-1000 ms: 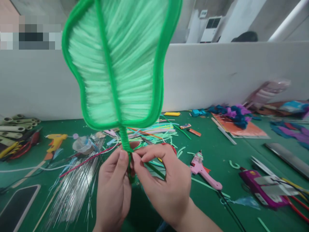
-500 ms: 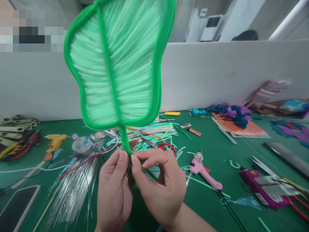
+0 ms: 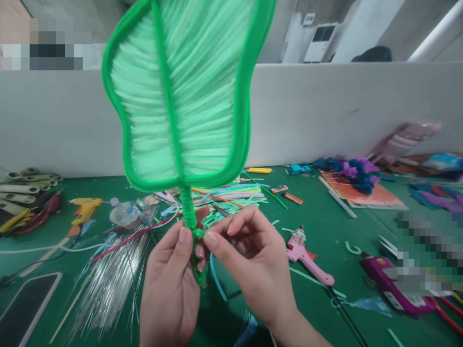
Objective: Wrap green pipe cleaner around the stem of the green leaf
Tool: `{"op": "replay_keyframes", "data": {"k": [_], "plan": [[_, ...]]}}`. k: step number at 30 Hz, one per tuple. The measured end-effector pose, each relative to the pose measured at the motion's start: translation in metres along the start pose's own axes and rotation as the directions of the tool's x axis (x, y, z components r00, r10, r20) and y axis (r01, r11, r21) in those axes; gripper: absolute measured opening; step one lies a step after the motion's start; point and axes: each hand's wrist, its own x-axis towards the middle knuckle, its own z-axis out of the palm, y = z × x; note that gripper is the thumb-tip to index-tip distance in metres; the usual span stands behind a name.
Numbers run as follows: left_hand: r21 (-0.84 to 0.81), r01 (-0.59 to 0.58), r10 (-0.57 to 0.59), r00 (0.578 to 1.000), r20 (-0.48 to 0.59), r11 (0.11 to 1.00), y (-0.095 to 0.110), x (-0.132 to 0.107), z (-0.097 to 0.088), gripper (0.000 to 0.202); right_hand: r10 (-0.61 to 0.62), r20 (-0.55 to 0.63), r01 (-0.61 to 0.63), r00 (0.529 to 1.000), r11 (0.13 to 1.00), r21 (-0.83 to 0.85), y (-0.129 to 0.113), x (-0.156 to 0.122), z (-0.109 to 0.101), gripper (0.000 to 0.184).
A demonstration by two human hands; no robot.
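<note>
1. Stem, near upright in front of the person, clamped between thumb and fingers of left hand; probably to steady it.
2. Right hand: thumb and index pinched together on green strip at the stem, likely for control.
3. Leaf panel rises above both hands, off the table.
4. Pink glue gun lies right, presumably parked within reach.
5. Partition behind.

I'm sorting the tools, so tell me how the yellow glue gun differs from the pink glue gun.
The yellow glue gun lies left of the left hand; the pink glue gun lies right of the right hand. The pink glue gun sits nearer the camera, the yellow glue gun farther back. Both rest on the green table.
</note>
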Motion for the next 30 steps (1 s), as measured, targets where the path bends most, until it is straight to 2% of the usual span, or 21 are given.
{"op": "replay_keyframes", "data": {"k": [5, 11, 15, 19, 23, 27, 30], "plan": [[0.044, -0.045, 0.044, 0.999, 0.025, 0.998, -0.002, -0.003, -0.002, 0.023, 0.174, 0.054, -0.178, 0.983, 0.980, 0.085, -0.003, 0.003, -0.003, 0.033], [0.120, -0.089, 0.085, 0.996, 0.041, 0.989, -0.003, -0.007, -0.004, 0.025, 0.282, 0.090, -0.290, 0.955, 0.952, 0.094, -0.006, 0.010, -0.005, 0.045], [0.136, -0.100, 0.091, 0.993, 0.071, 0.986, -0.003, -0.009, -0.003, 0.026, 0.335, 0.114, -0.348, 0.935, 0.929, 0.129, -0.011, 0.010, -0.008, 0.046], [0.123, -0.104, 0.089, 0.989, 0.119, 0.987, -0.003, -0.010, -0.003, 0.022, 0.338, 0.108, -0.352, 0.935, 0.919, 0.175, -0.013, 0.006, -0.011, 0.041], [0.147, -0.160, 0.152, 0.986, 0.063, 0.976, -0.005, -0.009, -0.003, 0.012, 0.334, 0.096, -0.346, 0.938, 0.923, 0.168, -0.011, 0.004, -0.011, 0.039], [0.191, -0.213, 0.218, 0.976, -0.005, 0.958, -0.005, -0.008, -0.003, 0.013, 0.299, 0.092, -0.310, 0.950, 0.939, 0.150, -0.008, 0.003, -0.010, 0.033], [0.212, -0.214, 0.221, 0.975, -0.006, 0.954, -0.005, -0.008, -0.004, 0.015, 0.245, 0.066, -0.251, 0.967, 0.962, 0.112, -0.005, 0.002, -0.009, 0.031]]}}
